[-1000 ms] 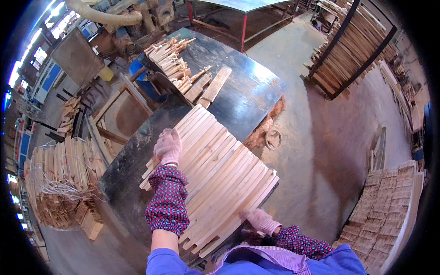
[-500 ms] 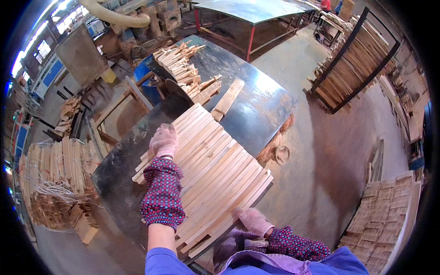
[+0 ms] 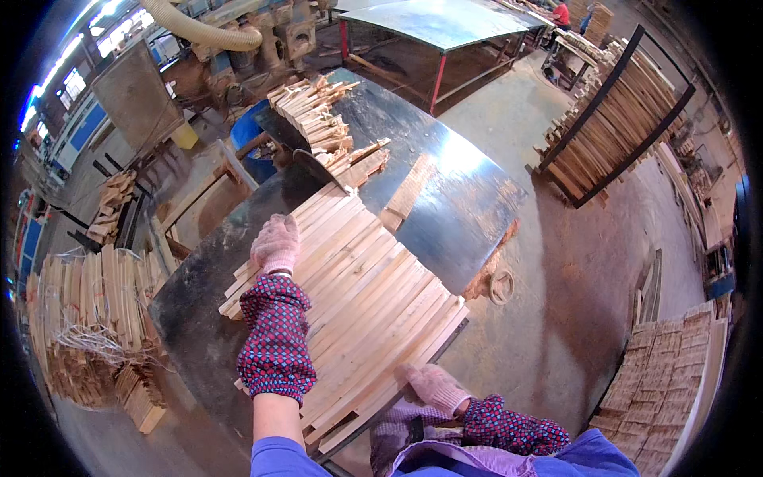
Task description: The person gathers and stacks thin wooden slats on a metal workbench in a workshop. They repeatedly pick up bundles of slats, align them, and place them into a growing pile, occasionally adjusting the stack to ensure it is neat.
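A row of pale wooden strips (image 3: pixel 362 298) lies side by side on a dark metal table (image 3: pixel 195 298). My left hand (image 3: pixel 276 242), in a pink knit glove, is closed at the row's left edge, its fingers curled against the strips. At the near right edge, my right hand (image 3: pixel 433 388) wears a similar glove. Its fingers are bent around the outermost strip, and the tips are partly hidden. Just beyond the row's far end stands a thin, dark curved plate (image 3: pixel 322 171). A short, wider board (image 3: pixel 408 191) lies apart from the row on the table.
Splintered offcuts (image 3: pixel 314 119) are heaped at the table's far side, near a blue bin (image 3: pixel 250 139). Bundled strips (image 3: pixel 95 298) stand at left. A black-framed rack (image 3: pixel 620 119) of wood and a stack of wood pieces (image 3: pixel 656 381) stand at right. Another metal-topped table (image 3: pixel 433 20) is behind.
The view has shifted slightly. The row of strips and both hands have moved a little toward me and to the left relative to the table. The short board stays in place.
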`<action>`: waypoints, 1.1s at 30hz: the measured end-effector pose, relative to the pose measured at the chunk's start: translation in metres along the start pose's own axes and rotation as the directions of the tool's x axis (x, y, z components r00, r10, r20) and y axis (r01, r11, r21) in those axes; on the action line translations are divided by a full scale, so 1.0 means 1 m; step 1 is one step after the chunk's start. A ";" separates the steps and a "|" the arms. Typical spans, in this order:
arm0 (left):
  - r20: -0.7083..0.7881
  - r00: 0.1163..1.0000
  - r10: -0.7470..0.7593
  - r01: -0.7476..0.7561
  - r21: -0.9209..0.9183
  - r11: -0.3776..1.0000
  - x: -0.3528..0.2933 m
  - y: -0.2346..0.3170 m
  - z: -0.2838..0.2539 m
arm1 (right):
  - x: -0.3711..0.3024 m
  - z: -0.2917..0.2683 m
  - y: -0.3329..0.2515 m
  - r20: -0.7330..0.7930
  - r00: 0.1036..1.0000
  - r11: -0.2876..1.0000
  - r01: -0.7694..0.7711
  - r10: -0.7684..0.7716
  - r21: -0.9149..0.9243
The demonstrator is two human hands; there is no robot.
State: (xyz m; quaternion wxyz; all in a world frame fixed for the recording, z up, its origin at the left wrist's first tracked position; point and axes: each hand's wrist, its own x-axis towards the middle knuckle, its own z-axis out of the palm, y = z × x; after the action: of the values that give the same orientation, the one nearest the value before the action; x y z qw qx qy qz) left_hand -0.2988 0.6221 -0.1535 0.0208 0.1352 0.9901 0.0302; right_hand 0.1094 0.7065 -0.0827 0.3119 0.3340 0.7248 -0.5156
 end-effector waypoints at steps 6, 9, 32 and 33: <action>0.051 0.996 -0.076 0.078 -0.036 0.996 0.018 0.009 -0.031 | 0.015 0.006 -0.020 -0.245 0.929 0.961 0.273 -0.278 -0.052; 0.025 0.995 -0.096 0.097 -0.020 0.995 0.028 0.006 -0.032 | 0.021 0.001 -0.034 -0.154 0.948 0.951 0.251 -0.279 -0.181; 0.092 0.988 -0.125 0.123 0.019 0.992 0.067 -0.007 -0.032 | 0.037 0.007 -0.068 -0.080 0.992 0.984 0.081 -0.095 -0.159; 0.115 0.979 -0.170 0.171 0.002 0.985 0.059 -0.001 -0.042 | 0.033 0.009 -0.062 -0.080 0.977 0.960 0.179 -0.200 -0.217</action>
State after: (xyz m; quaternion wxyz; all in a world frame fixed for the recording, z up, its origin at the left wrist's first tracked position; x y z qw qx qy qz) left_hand -0.3576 0.6350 -0.1137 0.0809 0.0514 0.9951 0.0244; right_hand 0.0413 0.6880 -0.0777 0.2575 0.2542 0.8182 -0.4468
